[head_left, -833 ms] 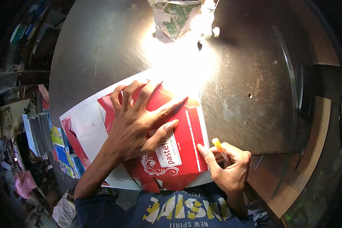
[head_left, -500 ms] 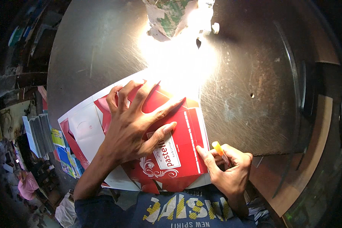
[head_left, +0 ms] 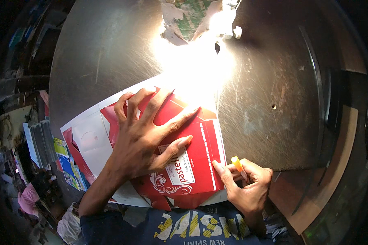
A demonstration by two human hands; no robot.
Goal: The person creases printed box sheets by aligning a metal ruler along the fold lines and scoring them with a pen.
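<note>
A red and white printed cardboard sheet [head_left: 202,163], marked with fold lines and flap shapes like a box blank, lies slanted on the dark metal surface. Across its middle my left hand [head_left: 141,126] rests with fingers spread, pressing it down. At the sheet's right edge is my right hand [head_left: 249,183], its fingers curled round a slim tool with an orange end [head_left: 236,163]. The tool's lower part is hidden in that hand, so its kind does not show. My right thumb touches the red print beside the white border.
A bright lamp [head_left: 196,61] glares over the sheet's far edge, washing it out. The scratched metal surface [head_left: 257,134] has a small hole at right. Beyond lies a curved wooden edge [head_left: 335,171]. Stacked papers [head_left: 41,143] and a person in pink [head_left: 28,199] are at left.
The view has shifted slightly. Both hands keep almost the same places on the sheet, and the orange-ended tool tilts a little differently in my right hand.
</note>
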